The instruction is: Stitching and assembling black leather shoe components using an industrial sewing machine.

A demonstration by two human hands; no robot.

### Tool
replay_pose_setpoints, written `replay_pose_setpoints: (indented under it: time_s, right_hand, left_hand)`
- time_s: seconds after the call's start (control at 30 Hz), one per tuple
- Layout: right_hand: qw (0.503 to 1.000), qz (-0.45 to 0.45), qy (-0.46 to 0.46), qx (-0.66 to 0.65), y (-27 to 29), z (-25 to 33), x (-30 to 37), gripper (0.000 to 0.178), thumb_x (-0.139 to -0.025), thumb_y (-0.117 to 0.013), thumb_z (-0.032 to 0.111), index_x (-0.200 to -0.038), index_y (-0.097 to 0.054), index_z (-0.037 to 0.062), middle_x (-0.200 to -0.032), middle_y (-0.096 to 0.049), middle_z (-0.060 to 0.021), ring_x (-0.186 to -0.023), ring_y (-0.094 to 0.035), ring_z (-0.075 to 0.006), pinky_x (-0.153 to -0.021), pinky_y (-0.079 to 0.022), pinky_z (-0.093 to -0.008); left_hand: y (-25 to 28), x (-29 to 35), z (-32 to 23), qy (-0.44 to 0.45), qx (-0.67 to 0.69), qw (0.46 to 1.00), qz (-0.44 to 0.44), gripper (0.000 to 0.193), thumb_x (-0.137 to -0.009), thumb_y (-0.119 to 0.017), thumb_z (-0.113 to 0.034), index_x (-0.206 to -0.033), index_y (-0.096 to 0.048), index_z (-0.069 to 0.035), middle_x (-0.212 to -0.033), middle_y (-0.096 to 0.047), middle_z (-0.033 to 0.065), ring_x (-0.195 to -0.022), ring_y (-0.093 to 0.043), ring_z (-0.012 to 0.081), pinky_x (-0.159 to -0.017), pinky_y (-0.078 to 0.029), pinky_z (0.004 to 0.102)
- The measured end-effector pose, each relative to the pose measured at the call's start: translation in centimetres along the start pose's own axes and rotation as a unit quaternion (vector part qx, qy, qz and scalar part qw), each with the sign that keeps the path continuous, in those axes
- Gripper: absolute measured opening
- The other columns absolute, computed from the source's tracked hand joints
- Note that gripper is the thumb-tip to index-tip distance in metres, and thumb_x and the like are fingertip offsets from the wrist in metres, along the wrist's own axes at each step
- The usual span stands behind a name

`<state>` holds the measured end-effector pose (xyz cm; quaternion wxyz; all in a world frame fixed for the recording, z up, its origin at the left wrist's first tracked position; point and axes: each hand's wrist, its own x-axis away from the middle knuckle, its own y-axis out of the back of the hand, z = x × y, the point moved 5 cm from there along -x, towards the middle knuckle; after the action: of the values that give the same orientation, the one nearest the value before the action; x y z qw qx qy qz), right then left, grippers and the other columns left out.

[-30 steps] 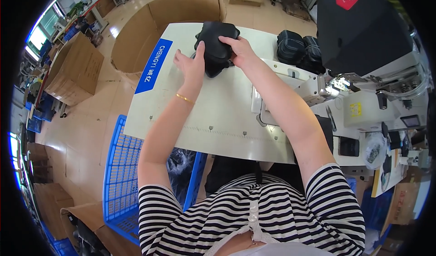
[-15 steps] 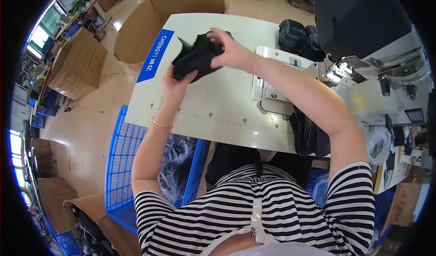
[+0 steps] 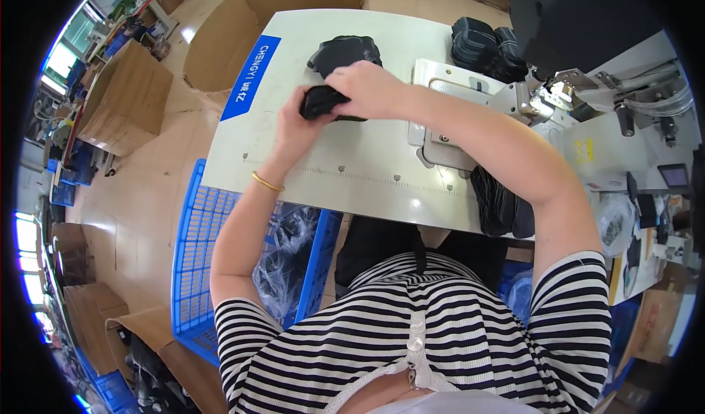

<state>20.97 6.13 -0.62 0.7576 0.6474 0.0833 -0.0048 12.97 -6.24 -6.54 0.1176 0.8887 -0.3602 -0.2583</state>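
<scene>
Black bundle [image 3: 313, 103] is grasped by the left hand [image 3: 296, 124] and the right hand [image 3: 372, 91] between them, lower and more compact than a moment before, so the black stack [image 3: 342, 52] beyond both hands is uncovered, apparently as separate portion.

A wide, head-worn fisheye view looks steeply down past the striped shirt [image 3: 396, 307] onto the left hand [image 3: 297, 126], the right hand [image 3: 371, 91] and the white table [image 3: 367, 153], all close below.

Smooth glossy white tabletop [image 3: 367, 146], matt black cloth-like bundle [image 3: 315, 103], blue plastic basket [image 3: 319, 256], brown cardboard bin [image 3: 268, 3]
</scene>
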Motion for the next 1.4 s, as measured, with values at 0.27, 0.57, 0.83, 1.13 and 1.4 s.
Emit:
replay_pose_setpoints:
  time_s: [0.27,0.57,0.83,1.13,1.4]
  right_hand:
    - [0.848,-0.312,-0.322,-0.283,2.3,-15.6,-2.0,0.048,-0.078,-0.075,0.036,-0.103,-0.069,-0.0037,-0.094,-0.072,-0.013,-0.086,-0.068,-0.0224,-0.076,-0.052,-0.0333]
    - [0.709,-0.321,-0.553,-0.3,-3.9,-26.7,3.0,0.049,-0.072,-0.08,0.031,-0.105,-0.069,-0.0039,-0.104,-0.07,-0.0212,-0.095,-0.068,-0.0343,-0.084,-0.053,-0.0416]
    - [0.851,-0.271,-0.435,0.11,1.5,-18.6,0.1,0.044,-0.085,-0.068,0.035,-0.107,-0.061,-0.0025,-0.119,-0.061,-0.0205,-0.111,-0.06,-0.0317,-0.09,-0.051,-0.0408]
    - [0.736,-0.125,-0.389,-0.54,1.0,-14.5,-4.9,0.046,-0.098,-0.039,0.034,-0.107,-0.06,-0.0065,-0.099,-0.07,-0.0186,-0.083,-0.07,-0.0241,-0.072,-0.058,-0.0332]
    - [0.735,-0.136,-0.257,-0.613,3.1,-10.0,-5.7,0.043,-0.096,-0.058,0.035,-0.115,-0.059,-0.0034,-0.099,-0.068,-0.0148,-0.091,-0.067,-0.0228,-0.083,-0.057,-0.0343]
  left_hand:
    - [2.7,-6.6,1.6,0.043,-0.068,0.988,-0.13,0.059,-0.08,-0.078,-0.026,-0.123,-0.052,0.003,-0.118,-0.062,0.0185,-0.111,-0.061,0.025,-0.094,-0.048,0.0352]
    - [-2.2,-8.2,0.5,-0.102,-0.267,0.956,-0.062,0.053,-0.076,-0.076,-0.025,-0.119,-0.058,0.002,-0.123,-0.06,0.0169,-0.119,-0.054,0.0314,-0.1,-0.044,0.0397]
    - [-3.2,-9.4,1.5,-0.175,-0.374,0.91,0.042,0.019,-0.083,-0.064,-0.013,-0.101,-0.065,-0.006,-0.105,-0.067,0.0107,-0.102,-0.062,0.0282,-0.084,-0.052,0.041]
    - [1.8,-13.9,1.3,-0.016,-0.079,0.992,-0.102,0.027,-0.089,-0.06,-0.012,-0.112,-0.065,0.0,-0.087,-0.071,0.0153,-0.081,-0.069,0.0261,-0.075,-0.053,0.037]
    - [0.9,-14.6,2.6,0.07,0.179,0.975,-0.11,0.026,-0.091,-0.061,-0.01,-0.112,-0.068,0.003,-0.089,-0.072,0.0075,-0.084,-0.068,0.0122,-0.072,-0.051,0.0246]
